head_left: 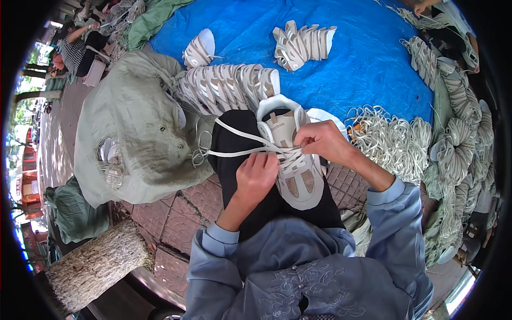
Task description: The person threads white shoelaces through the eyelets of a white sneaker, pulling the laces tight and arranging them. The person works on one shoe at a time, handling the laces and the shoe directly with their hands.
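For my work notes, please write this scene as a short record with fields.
Shoe: beige and white, over black trousers, toe toward the body
Left hand: fingers curled at the white laces, grip hidden
Right hand: fingers bent at the shoe's right side
Ahead: blue sheet bearing stacked shoe uppers
Left side: grey-green sack
Right side: pile of loose laces

White-beige shoe upper [302,198] on black-trousered lap [226,178], toe toward blue-grey shirt [298,248]. Left hand [257,177] and right hand [326,141] both pinch the lacing [290,165]; loose lace ends [240,132] trail left. Blue tarp [368,58] ahead with nested uppers [226,85]; white lace pile [397,141] at right, grey-green sack [136,138] at left.
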A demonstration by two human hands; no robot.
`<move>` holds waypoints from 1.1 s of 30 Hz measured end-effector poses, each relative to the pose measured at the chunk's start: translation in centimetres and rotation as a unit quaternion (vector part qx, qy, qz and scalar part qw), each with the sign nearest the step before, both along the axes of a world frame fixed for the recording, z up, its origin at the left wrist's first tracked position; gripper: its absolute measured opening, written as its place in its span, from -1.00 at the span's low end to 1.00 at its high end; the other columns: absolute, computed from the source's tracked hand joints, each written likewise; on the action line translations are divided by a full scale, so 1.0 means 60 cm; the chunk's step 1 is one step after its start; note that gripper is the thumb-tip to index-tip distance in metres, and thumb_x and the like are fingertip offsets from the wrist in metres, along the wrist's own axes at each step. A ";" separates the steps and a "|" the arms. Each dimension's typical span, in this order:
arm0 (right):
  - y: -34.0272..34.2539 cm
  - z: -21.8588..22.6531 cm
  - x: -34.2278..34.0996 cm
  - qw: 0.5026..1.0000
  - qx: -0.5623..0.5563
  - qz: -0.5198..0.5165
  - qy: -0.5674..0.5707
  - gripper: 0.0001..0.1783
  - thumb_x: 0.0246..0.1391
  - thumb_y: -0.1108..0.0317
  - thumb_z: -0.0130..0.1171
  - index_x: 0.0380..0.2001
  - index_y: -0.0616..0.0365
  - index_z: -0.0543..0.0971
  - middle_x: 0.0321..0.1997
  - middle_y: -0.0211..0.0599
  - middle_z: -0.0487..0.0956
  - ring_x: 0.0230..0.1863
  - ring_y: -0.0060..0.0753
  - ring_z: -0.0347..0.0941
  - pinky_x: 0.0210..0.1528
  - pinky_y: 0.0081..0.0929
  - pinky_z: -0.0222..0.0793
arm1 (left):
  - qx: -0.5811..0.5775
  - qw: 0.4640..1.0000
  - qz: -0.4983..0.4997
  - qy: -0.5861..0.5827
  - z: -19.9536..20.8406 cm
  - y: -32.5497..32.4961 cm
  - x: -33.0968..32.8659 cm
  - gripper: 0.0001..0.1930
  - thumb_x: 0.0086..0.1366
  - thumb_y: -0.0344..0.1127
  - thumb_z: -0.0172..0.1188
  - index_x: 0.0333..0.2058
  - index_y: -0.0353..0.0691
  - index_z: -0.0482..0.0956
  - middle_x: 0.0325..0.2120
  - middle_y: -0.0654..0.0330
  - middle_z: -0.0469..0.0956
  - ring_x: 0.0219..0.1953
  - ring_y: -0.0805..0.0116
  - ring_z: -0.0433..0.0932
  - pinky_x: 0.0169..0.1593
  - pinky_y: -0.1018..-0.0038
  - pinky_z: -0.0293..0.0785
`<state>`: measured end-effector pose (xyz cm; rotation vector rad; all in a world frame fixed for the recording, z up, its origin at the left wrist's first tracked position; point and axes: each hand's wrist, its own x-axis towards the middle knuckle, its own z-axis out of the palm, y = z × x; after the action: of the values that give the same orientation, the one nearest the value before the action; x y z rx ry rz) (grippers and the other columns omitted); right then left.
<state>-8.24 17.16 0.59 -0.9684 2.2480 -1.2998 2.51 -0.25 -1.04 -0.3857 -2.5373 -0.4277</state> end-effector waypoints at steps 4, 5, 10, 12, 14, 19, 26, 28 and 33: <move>-0.010 -0.014 -0.006 0.977 0.011 0.022 0.210 -0.89 -0.37 0.57 0.09 -0.62 0.14 0.49 -0.65 -0.34 0.46 -0.57 -0.34 0.42 -0.50 -0.44 0.30 | 0.034 0.995 0.078 -0.047 -0.012 0.023 0.015 -0.82 -0.16 -0.57 0.12 -0.50 -0.27 0.36 -0.67 0.16 0.37 -0.63 0.25 0.42 -0.59 0.43 0.39; -0.009 -0.013 -0.009 0.977 0.010 0.024 0.212 -0.89 -0.36 0.56 0.09 -0.63 0.13 0.49 -0.64 -0.34 0.47 -0.55 -0.31 0.42 -0.49 -0.41 0.30 | 0.036 0.994 0.090 -0.056 -0.018 0.027 0.017 -0.82 -0.15 -0.57 0.12 -0.49 -0.27 0.36 -0.67 0.15 0.37 -0.63 0.24 0.42 -0.59 0.42 0.39; -0.007 -0.012 -0.018 0.974 0.014 0.032 0.222 -0.90 -0.35 0.55 0.07 -0.63 0.12 0.48 -0.62 -0.32 0.47 -0.53 -0.23 0.42 -0.46 -0.36 0.30 | 0.099 0.987 0.099 -0.073 -0.031 0.034 0.028 -0.76 -0.06 -0.57 0.10 -0.34 -0.32 0.36 -0.62 0.13 0.38 -0.57 0.21 0.44 -0.54 0.41 0.41; -0.009 -0.014 -0.018 0.977 0.012 0.027 0.211 -0.90 -0.35 0.55 0.05 -0.64 0.11 0.47 -0.62 -0.31 0.47 -0.53 -0.21 0.42 -0.47 -0.34 0.30 | 0.115 0.987 0.086 -0.073 -0.030 0.029 0.027 -0.73 -0.05 -0.57 0.10 -0.30 -0.33 0.36 -0.61 0.13 0.38 -0.55 0.21 0.44 -0.52 0.41 0.41; -0.010 -0.013 -0.017 0.981 0.004 0.021 0.193 -0.89 -0.35 0.55 0.01 -0.65 0.09 0.47 -0.63 -0.28 0.47 -0.53 -0.16 0.42 -0.48 -0.29 0.31 | 0.123 0.986 0.074 -0.080 -0.028 0.023 0.022 -0.72 -0.04 -0.59 0.09 -0.27 -0.34 0.37 -0.60 0.11 0.40 -0.54 0.19 0.45 -0.51 0.40 0.41; -0.010 -0.017 -0.014 0.980 0.012 0.024 0.195 -0.89 -0.34 0.55 0.03 -0.63 0.09 0.48 -0.61 -0.29 0.48 -0.52 -0.18 0.42 -0.47 -0.32 0.32 | 0.245 0.960 0.071 -0.117 -0.022 0.026 0.026 -0.79 -0.06 -0.59 0.11 -0.38 -0.28 0.39 -0.60 0.11 0.39 -0.56 0.19 0.43 -0.51 0.38 0.38; -0.014 -0.016 -0.012 0.982 -0.001 0.025 0.185 -0.87 -0.35 0.54 0.02 -0.62 0.09 0.49 -0.60 -0.29 0.48 -0.52 -0.16 0.43 -0.46 -0.30 0.33 | 0.253 0.955 0.070 -0.135 -0.020 0.023 0.016 -0.84 -0.06 -0.62 0.12 -0.48 -0.29 0.37 -0.59 0.13 0.40 -0.63 0.35 0.42 -0.57 0.51 0.34; -0.016 -0.016 -0.011 0.984 -0.010 0.031 0.177 -0.87 -0.35 0.55 0.01 -0.62 0.09 0.48 -0.60 -0.28 0.48 -0.52 -0.16 0.43 -0.46 -0.30 0.32 | 0.281 0.944 0.077 -0.155 -0.008 0.022 0.018 -0.84 -0.07 -0.62 0.12 -0.49 -0.29 0.36 -0.60 0.14 0.39 -0.64 0.34 0.41 -0.57 0.50 0.35; -0.009 -0.016 -0.014 0.959 0.021 0.053 0.278 -0.89 -0.39 0.56 0.07 -0.65 0.10 0.47 -0.65 -0.34 0.44 -0.54 -0.28 0.40 -0.46 -0.37 0.29 | 0.170 0.973 0.087 -0.130 -0.016 0.025 0.019 -0.82 -0.09 -0.59 0.10 -0.47 -0.26 0.33 -0.58 0.11 0.37 -0.53 0.13 0.42 -0.49 0.34 0.38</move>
<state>-9.09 16.63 -0.34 -1.5710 2.5569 -1.0151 3.66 1.27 -1.98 0.0231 -2.6477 -0.8761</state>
